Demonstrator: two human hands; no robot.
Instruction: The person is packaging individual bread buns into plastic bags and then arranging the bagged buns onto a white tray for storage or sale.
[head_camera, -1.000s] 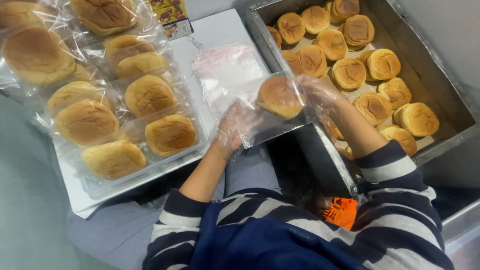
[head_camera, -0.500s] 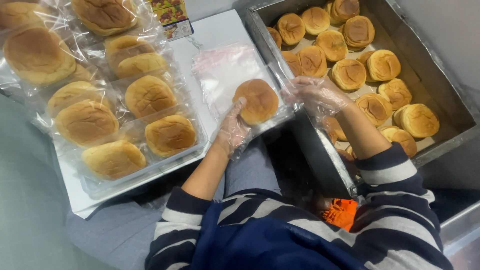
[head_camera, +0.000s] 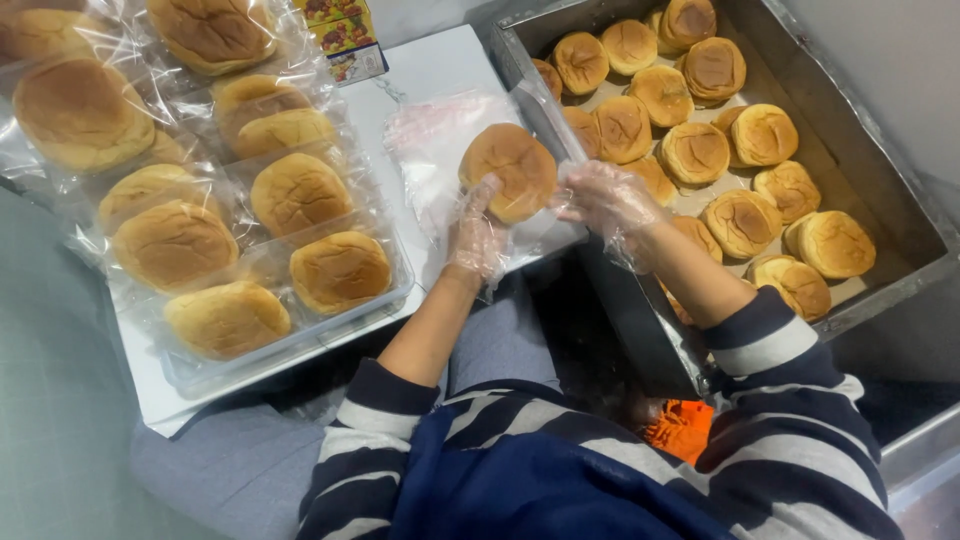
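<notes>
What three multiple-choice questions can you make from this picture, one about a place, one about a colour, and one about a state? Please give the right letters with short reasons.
1. Where does the metal tray of loose buns stand?
A. on the person's right
B. on the person's left
C. behind the person

2. What colour are the stripes on the sleeves?
A. red and yellow
B. dark blue and white
C. green and black

3. What covers the left hand and right hand?
A. nothing
B. thick wool mittens
C. thin clear plastic gloves

Answers:
1 A, it lies by the right arm.
2 B, both sleeves show these stripes.
3 C, wrinkled clear film wraps both hands, which meet at one bun on a clear bag.
</notes>
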